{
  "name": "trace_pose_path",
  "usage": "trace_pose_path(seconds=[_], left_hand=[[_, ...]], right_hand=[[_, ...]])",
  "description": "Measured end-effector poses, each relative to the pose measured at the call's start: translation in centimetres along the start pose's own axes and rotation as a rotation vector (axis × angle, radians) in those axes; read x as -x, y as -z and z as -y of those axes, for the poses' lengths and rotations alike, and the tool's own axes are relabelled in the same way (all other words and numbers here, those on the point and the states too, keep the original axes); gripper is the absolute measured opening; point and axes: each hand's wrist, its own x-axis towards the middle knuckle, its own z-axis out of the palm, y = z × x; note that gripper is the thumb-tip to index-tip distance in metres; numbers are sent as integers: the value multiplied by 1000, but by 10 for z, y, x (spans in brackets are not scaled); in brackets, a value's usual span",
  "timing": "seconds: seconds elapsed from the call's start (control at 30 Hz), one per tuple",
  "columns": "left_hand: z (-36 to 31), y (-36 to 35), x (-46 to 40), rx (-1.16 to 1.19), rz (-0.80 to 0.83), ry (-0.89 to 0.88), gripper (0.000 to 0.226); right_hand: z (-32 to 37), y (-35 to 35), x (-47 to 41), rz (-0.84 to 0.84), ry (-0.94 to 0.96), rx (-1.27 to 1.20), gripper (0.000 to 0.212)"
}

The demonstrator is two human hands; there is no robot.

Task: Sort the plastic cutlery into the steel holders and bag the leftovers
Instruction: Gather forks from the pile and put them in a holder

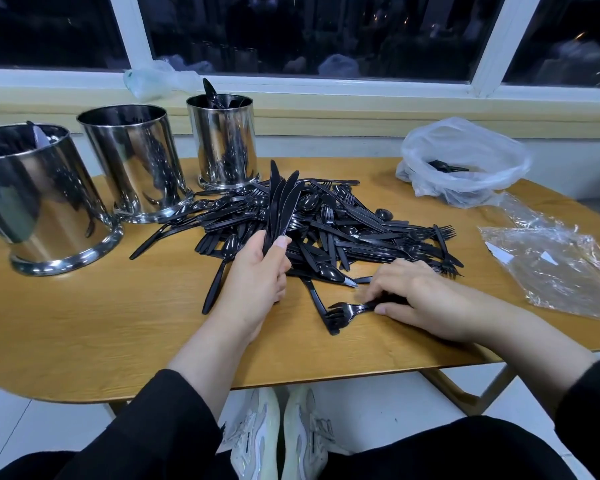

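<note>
- While the right hand (420, 299) lies low on the rounded wooden table (118, 327), a black plastic fork (352, 309) is pinched by its handle in the curled fingers.
- A bundle of black plastic knives (281, 206) is gripped upright in the left hand (257, 271).
- A heap of black plastic cutlery (343, 223) is spread behind both hands.
- Three shiny steel cylindrical holders (132, 161) are lined up far left; a white plastic bag (465, 161) is set far right.

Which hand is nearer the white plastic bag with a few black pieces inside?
Right. The right hand pinches black plastic forks at the table's front, below the white plastic bag; the left hand, holding black plastic knives, sits farther left.
</note>
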Motion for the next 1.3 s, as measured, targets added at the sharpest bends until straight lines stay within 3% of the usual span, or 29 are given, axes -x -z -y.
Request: trace_pose_path(seconds=[0.2,0.37,0.5,0.57,0.8,0.97,1.1,1.3], left_hand=[[1,1,1,-33,6,-26,31],[-4,1,1,62,-6,24,15],[-5,-1,2,61,-5,30,23],[-4,-2,3,50,-6,32,24],[-9,-7,7,-39,36,-13,26],[-10,-8,7,-76,58,-17,30],[-7,-7,7,-69,76,-20,19],[-6,-4,6,-64,102,-26,21]], right_hand=[[7,-4,9,-106,-108,-65,3],[33,-8,3,-593,-314,-750,4],[69,-21,-20,-521,-358,-1397,7],[85,-28,-34,-490,-361,-1610,6],[109,-32,-67,-595,-414,-1651,11],[113,-31,-74,-680,-466,-1487,12],[112,-30,-73,-662,-501,-1352,19],[103,-20,-62,-617,-480,-1220,18]])
